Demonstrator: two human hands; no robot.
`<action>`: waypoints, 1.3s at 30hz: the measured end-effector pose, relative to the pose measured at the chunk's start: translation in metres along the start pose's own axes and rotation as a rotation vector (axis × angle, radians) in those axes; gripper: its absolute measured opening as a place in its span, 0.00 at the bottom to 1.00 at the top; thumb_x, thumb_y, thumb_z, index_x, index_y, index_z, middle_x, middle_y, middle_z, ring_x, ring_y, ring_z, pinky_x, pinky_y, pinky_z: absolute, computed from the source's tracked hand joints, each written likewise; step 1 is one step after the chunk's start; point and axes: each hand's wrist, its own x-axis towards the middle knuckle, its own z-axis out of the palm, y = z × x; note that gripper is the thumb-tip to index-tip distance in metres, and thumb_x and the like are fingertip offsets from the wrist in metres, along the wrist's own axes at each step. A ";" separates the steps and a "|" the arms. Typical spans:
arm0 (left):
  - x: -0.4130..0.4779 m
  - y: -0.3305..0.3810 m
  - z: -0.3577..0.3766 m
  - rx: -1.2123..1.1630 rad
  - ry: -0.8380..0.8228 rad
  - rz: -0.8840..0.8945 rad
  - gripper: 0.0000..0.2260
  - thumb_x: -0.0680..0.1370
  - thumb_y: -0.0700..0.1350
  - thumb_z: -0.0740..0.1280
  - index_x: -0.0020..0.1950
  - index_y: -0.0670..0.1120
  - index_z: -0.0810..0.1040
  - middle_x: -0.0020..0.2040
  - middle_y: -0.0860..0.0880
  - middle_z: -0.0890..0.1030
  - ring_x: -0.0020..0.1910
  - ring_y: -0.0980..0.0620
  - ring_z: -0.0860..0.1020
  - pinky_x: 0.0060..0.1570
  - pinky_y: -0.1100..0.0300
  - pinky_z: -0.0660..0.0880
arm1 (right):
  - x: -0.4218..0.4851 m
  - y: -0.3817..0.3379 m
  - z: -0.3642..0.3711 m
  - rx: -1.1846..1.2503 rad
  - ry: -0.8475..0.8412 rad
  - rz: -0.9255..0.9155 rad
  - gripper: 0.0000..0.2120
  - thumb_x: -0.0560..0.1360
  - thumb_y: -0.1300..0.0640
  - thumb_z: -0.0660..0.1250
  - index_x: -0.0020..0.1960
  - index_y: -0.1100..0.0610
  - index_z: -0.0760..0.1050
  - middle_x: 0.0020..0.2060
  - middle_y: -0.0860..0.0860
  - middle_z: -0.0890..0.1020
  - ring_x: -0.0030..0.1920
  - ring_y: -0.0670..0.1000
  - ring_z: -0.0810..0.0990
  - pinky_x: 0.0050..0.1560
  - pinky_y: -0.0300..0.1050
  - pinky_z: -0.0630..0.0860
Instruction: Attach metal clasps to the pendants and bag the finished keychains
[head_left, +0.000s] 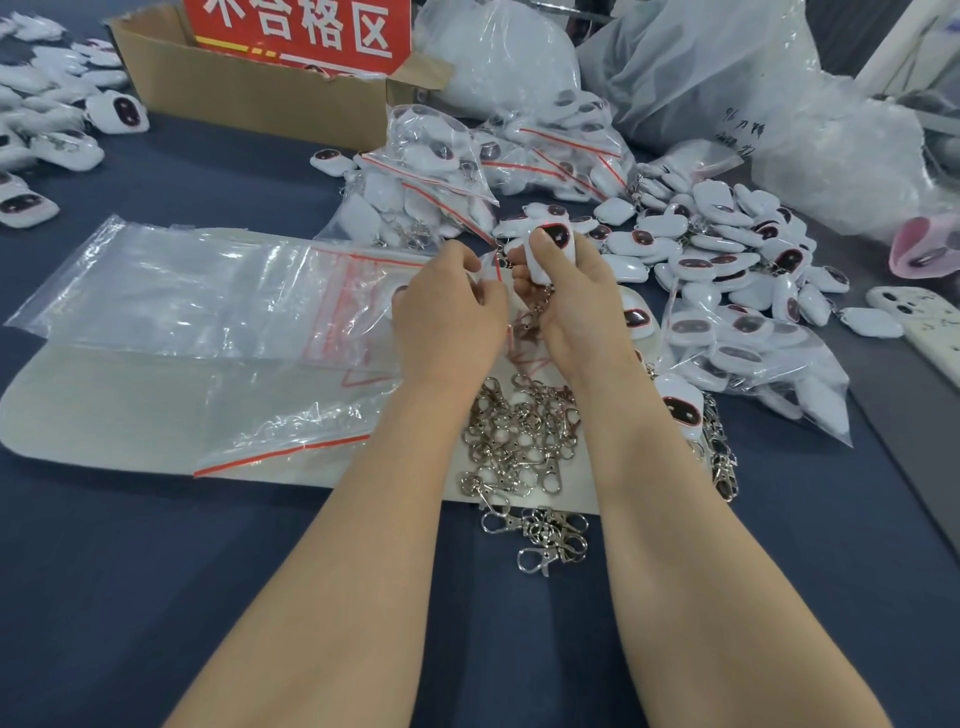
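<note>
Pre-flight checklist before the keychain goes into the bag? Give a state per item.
1. Pendant held firmly by right hand: ok.
2. Clasp joined to the pendant: cannot tell. It hangs below the fingers, which hide the link.
3. Left hand pinches the zip bag at its red strip: ok.
4. Bag mouth open wide enough: cannot tell, the fingers cover it.
5. Loose clasps lie between the forearms for the next unit: ok.
6. Empty bags lie to the left: ok.
</note>
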 end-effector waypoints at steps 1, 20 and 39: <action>0.000 0.000 0.000 -0.001 0.001 0.001 0.06 0.76 0.44 0.63 0.53 0.47 0.74 0.33 0.56 0.72 0.40 0.49 0.74 0.55 0.50 0.72 | 0.000 0.001 0.000 0.016 -0.002 0.008 0.05 0.80 0.63 0.62 0.45 0.60 0.74 0.34 0.52 0.80 0.31 0.44 0.78 0.36 0.35 0.76; 0.001 -0.001 0.001 0.004 -0.002 -0.004 0.05 0.77 0.44 0.62 0.52 0.48 0.73 0.33 0.56 0.71 0.40 0.49 0.74 0.55 0.49 0.72 | -0.003 -0.004 0.000 0.137 -0.152 0.108 0.14 0.80 0.72 0.53 0.62 0.71 0.70 0.49 0.58 0.80 0.45 0.49 0.81 0.49 0.37 0.79; -0.001 -0.001 0.000 0.001 0.001 -0.003 0.06 0.77 0.45 0.63 0.52 0.47 0.73 0.34 0.55 0.72 0.41 0.47 0.76 0.55 0.48 0.72 | -0.004 -0.001 -0.004 0.011 -0.172 0.006 0.04 0.80 0.64 0.62 0.49 0.59 0.75 0.41 0.53 0.81 0.40 0.47 0.79 0.43 0.38 0.76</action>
